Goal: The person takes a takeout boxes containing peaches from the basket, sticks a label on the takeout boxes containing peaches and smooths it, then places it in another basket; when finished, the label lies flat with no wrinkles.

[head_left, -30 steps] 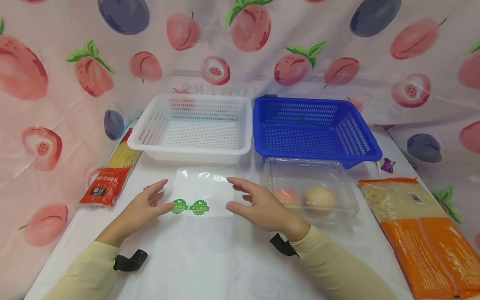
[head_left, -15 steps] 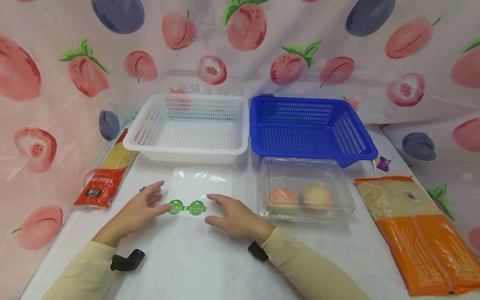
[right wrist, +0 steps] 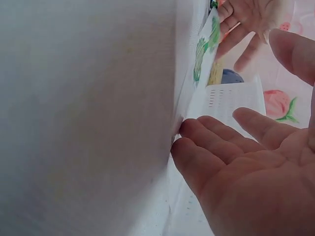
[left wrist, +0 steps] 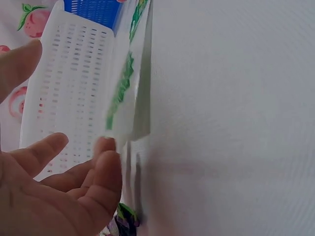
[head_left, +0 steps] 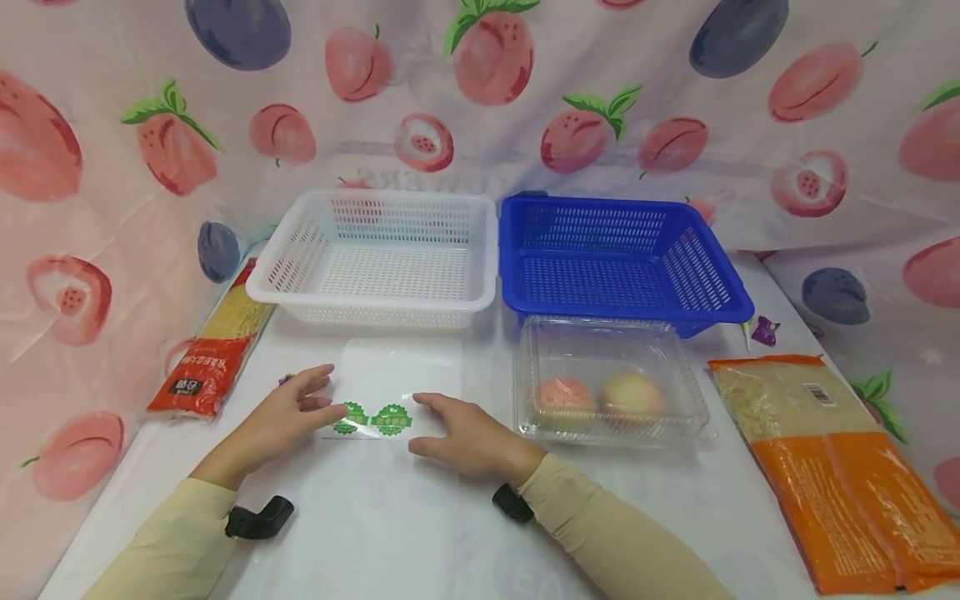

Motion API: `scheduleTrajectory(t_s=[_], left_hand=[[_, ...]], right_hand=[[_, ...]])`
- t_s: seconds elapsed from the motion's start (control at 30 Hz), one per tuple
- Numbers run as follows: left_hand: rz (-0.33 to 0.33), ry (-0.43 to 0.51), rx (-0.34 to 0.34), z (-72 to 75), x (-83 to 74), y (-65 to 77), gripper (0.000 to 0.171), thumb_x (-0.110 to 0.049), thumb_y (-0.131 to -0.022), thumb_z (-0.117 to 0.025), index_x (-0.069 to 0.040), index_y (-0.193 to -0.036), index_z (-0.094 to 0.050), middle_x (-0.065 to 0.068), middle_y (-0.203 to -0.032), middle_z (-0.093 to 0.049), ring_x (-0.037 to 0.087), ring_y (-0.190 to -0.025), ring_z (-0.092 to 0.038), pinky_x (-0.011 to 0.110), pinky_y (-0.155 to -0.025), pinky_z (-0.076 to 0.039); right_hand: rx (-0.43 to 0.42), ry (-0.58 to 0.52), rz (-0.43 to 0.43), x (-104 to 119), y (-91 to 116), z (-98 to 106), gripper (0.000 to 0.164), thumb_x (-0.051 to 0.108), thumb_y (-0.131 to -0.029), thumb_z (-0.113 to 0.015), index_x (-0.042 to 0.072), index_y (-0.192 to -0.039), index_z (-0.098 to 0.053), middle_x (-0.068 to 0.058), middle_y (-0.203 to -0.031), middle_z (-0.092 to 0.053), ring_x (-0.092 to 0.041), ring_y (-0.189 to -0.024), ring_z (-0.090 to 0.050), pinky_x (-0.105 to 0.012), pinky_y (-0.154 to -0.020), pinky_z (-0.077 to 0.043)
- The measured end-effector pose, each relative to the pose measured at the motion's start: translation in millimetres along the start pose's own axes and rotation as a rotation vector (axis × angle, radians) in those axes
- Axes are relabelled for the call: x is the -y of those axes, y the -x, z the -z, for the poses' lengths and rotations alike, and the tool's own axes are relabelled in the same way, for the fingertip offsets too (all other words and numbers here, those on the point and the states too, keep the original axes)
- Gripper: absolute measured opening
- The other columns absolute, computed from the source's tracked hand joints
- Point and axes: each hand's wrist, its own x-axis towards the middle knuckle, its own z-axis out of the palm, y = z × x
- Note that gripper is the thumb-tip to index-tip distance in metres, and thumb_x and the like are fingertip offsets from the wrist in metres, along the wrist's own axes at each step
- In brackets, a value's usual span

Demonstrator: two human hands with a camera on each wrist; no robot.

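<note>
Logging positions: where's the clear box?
Head view, right of centre: the clear box sits just in front of the blue basket, between the right hand and the orange bag.

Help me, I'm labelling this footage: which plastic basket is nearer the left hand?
The white perforated plastic basket; the blue perforated plastic basket stands right of it, farther from the left hand.

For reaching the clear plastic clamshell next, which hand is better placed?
Probably the right hand: it lies nearer the clear plastic clamshell, with nothing in its grip. The left hand is farther off, beyond the green round labels.
</note>
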Motion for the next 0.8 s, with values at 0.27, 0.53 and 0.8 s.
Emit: scheduleTrajectory(t_s=[0.27,0.53,0.8], left_hand=[[-0.01,-0.027,0.022,1.5,1.4,-0.9,0.08,-0.041,-0.091,-0.073,-0.008,-0.154,-0.035,0.018,-0.108,-0.056,0.031,-0.099,-0.053,0.042,-0.082,-0.049],[-0.135,-0.015,0.08,-6.1,-4.5,3.1,0.056,-0.03,-0.09,-0.075,-0.013,-0.141,-0.058,0.013,-0.105,-0.056,0.026,-0.091,-0.045,0.034,-0.068,-0.039],[-0.102,-0.066,0.071,-12.9,-5.5,2.6,0.035,-0.031,-0.091,-0.073,-0.019,-0.123,-0.071,0.013,-0.138,-0.057,0.033,-0.125,-0.047,0.059,-0.101,-0.039]], right_hand=[[0.007,0.014,0.015,0,1,1,0.069,0.038,-0.094,-0.068,0.013,-0.153,-0.042,-0.005,-0.152,-0.046,-0.021,-0.141,-0.039,-0.036,-0.115,-0.03],[-0.009,0.006,0.021,0,0,1,0.068,0.038,-0.094,-0.068,0.013,-0.152,-0.043,-0.005,-0.151,-0.047,-0.021,-0.14,-0.041,-0.037,-0.115,-0.031],[-0.011,0.006,0.039,1,-2,3,0.069,0.04,-0.094,-0.068,0.014,-0.153,-0.043,-0.004,-0.153,-0.045,-0.019,-0.141,-0.038,-0.036,-0.116,-0.029]])
